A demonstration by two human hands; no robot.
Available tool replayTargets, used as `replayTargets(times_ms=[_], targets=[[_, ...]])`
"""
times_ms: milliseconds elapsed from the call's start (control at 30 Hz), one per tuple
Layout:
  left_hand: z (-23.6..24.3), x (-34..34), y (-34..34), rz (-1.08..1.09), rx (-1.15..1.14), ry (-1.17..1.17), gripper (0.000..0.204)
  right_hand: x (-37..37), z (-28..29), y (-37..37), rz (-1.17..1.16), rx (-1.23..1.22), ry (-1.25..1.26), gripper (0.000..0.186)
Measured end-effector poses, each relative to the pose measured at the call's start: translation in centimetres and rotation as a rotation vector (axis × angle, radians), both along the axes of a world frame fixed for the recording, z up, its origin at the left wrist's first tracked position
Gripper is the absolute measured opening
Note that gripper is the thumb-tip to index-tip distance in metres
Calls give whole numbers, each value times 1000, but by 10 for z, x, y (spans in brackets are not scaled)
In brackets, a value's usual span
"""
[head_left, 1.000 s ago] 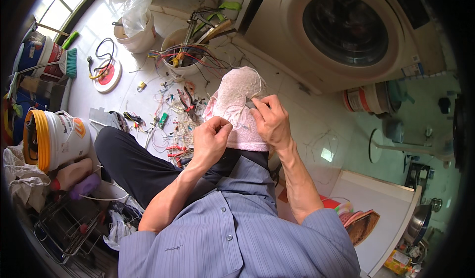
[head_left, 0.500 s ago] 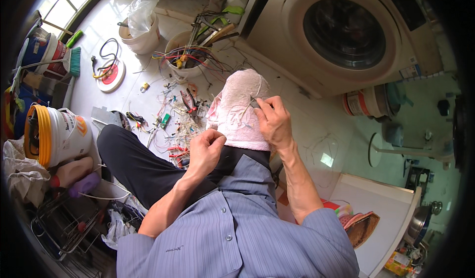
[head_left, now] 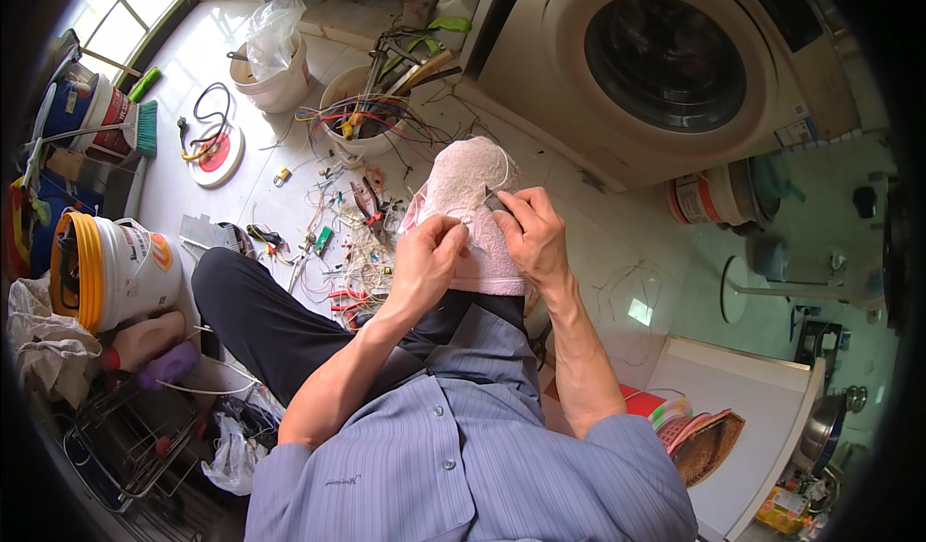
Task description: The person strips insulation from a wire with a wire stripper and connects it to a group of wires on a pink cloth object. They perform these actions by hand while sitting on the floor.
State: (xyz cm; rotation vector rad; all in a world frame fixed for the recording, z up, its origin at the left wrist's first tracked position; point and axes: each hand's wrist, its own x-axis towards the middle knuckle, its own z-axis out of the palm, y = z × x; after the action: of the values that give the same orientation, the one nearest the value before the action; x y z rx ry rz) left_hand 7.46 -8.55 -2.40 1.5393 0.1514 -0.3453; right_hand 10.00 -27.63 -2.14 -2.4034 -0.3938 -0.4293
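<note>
A pink towel [head_left: 458,180] is draped over my right knee. Above it, my right hand [head_left: 532,238] pinches a small dark metal blade-like tool [head_left: 494,198], its tip pointing up and left. My left hand [head_left: 424,257] is closed in a pinch over the towel, close to the right hand. What its fingertips hold is too small to make out; thin pale strands lie near them. Loose wires and small electronic parts [head_left: 362,262] are heaped on the floor left of the towel, with red-and-black pliers [head_left: 367,202] among them.
A bucket of cables and tools [head_left: 363,137] stands ahead, beside a white bucket with a plastic bag [head_left: 273,79]. A washing machine [head_left: 569,89] is at far right. A yellow-rimmed bucket [head_left: 135,272] stands left. A green circuit board [head_left: 323,241] lies on the floor.
My left hand has moved up and to the right, from the towel's lower left edge to over its middle, nearer the right hand. The right hand keeps its pinch in nearly the same place.
</note>
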Motion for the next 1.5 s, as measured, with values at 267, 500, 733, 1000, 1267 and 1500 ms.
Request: replayTargets(times_ms=[267,500,733,1000,1267,1500], targets=[[1,28,-11,-39,231,4,24,-4,5,-4,71,37,-1,26],[-12,31,-17,-52,378,-89,23,-4,8,-6,115,27,56,24],[-14,30,-17,-64,457,-208,19,-3,7,-4,124,-27,62,26],[-8,23,-9,-26,438,-230,17,-5,5,-2,108,-54,45,30],[-18,17,-6,-17,172,-50,19,-8,5,-3,150,-90,-38,32],[-22,21,14,-74,-537,451,16,-7,5,-7,182,-60,-37,32]])
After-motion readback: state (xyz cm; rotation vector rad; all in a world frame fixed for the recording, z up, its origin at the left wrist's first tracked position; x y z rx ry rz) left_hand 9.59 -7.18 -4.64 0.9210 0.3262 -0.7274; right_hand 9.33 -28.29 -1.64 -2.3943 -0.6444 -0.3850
